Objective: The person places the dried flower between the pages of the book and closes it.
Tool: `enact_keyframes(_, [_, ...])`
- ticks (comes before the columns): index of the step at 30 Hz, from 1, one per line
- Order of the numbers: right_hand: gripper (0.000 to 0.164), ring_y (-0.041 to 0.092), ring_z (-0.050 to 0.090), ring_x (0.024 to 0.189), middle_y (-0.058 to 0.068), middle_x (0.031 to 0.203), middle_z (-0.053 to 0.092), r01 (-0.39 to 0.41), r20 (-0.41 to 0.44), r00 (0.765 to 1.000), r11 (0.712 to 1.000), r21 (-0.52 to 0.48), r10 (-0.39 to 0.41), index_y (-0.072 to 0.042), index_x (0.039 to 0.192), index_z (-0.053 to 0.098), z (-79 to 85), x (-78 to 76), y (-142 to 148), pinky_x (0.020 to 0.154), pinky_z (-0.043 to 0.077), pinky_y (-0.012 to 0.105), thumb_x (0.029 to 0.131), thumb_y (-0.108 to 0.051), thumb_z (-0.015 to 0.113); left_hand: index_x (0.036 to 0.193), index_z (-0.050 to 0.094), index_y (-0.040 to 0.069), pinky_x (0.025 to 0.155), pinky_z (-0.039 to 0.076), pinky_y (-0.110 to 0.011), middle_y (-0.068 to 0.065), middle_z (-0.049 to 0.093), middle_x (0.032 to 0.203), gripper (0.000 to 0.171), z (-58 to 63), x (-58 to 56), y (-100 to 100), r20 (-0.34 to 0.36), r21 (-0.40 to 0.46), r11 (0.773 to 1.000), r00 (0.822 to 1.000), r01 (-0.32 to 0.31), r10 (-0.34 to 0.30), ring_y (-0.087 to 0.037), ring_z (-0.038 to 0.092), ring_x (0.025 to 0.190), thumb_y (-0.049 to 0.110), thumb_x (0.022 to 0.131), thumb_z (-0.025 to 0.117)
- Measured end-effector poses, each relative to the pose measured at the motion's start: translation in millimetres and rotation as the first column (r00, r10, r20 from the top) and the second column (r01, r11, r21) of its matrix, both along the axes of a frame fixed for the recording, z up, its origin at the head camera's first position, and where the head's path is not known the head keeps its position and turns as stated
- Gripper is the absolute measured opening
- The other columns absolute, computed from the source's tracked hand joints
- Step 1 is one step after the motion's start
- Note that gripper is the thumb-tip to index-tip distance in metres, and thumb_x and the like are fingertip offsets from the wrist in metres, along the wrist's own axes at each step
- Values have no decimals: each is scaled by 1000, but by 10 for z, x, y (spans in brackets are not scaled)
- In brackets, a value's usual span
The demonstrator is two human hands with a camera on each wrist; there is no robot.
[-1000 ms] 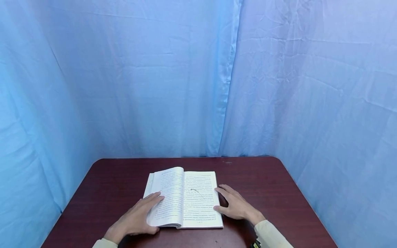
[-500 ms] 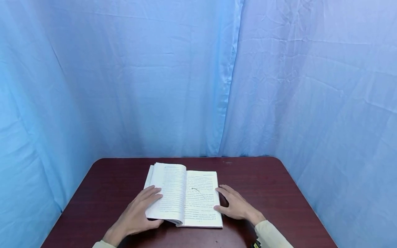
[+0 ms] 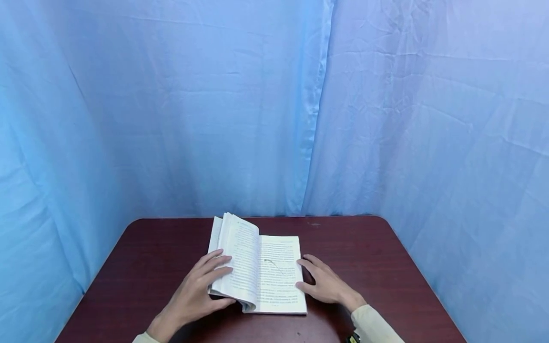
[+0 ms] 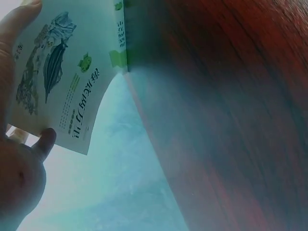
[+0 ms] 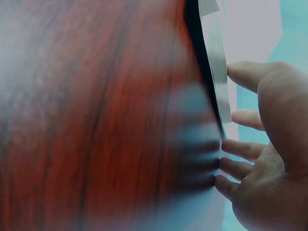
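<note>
An open book (image 3: pixel 279 281) with printed pages lies on the dark red table, a thin curved dark mark on its right page. My left hand (image 3: pixel 193 290) grips the lifted left half (image 3: pixel 244 257), thumb beneath and fingers over the pages. In the left wrist view the raised cover (image 4: pixel 57 72) displays an illustration and green details, pinched between thumb and fingers. My right hand (image 3: pixel 328 281) touches the book's right edge with thumb and fingertip. The right wrist view has its fingers (image 5: pixel 243 150) extended beside the page block (image 5: pixel 216 62), several fingertips near the tabletop.
The dark red wood-grain table (image 3: pixel 377 257) has rounded far corners. Light blue curtains (image 3: pixel 206 119) hang behind it and along both sides. A dark band with a yellow patch (image 3: pixel 354 338) sits at the right sleeve (image 3: pixel 375 324).
My left hand has raised the book's left half and tilted it up toward the right, so its pages stand steeper. The right hand has stayed at the right edge.
</note>
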State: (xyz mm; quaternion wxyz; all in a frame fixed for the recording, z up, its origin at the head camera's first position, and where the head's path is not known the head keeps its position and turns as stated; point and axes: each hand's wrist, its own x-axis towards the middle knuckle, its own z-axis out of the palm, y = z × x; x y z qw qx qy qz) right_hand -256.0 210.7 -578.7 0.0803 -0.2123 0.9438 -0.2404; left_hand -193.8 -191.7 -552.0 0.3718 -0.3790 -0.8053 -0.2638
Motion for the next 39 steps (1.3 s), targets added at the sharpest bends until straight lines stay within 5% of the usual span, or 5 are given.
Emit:
enact_keyframes(12, [49, 44, 55, 157, 20, 171, 53, -54, -110, 993, 987, -149, 37, -7, 151, 69, 65, 44, -175, 122, 50, 70, 115, -40, 67, 138, 77, 11, 140, 21, -17, -14, 70, 155, 101, 157, 25, 165, 69, -58, 997, 996, -54, 58, -41, 57, 148, 39, 50, 118])
enact_keyframes(20, [49, 43, 53, 160, 21, 169, 58, -36, -78, 997, 963, -268, 16, -4, 157, 65, 168, 87, -292, 129, 45, 67, 122, -35, 50, 160, 63, 14, 142, 19, -25, -18, 57, 169, 126, 130, -19, 359, 95, -79, 995, 993, -62, 69, -45, 49, 158, 46, 51, 117])
enact_keyframes(27, [59, 41, 50, 163, 22, 169, 58, 152, 67, 988, 865, -478, -136, 4, 165, 53, 257, 127, -307, 136, 39, 63, 125, -37, 42, 173, 46, 15, 140, 21, -28, -15, 44, 181, 139, 103, 1, 521, 145, -104, 991, 985, -82, 97, -39, 42, 166, 49, 58, 115])
enact_keyframes(35, [58, 38, 61, 154, 17, 162, 67, 221, 27, 971, 852, -475, -236, -2, 162, 59, 307, 111, -257, 131, 47, 62, 124, -42, 42, 164, 59, 14, 122, 52, -60, -14, 48, 179, 104, 12, 9, 651, 209, -201, 978, 973, -54, 96, -44, 50, 162, 49, 78, 105])
enact_keyframes(39, [59, 37, 63, 153, 15, 160, 68, 222, 6, 969, 864, -452, -246, -6, 162, 60, 301, 108, -228, 127, 50, 62, 123, -47, 45, 162, 62, 16, 122, 52, -66, -12, 50, 178, 78, -33, 31, 637, 380, -253, 967, 920, 3, 96, -46, 50, 162, 47, 97, 90])
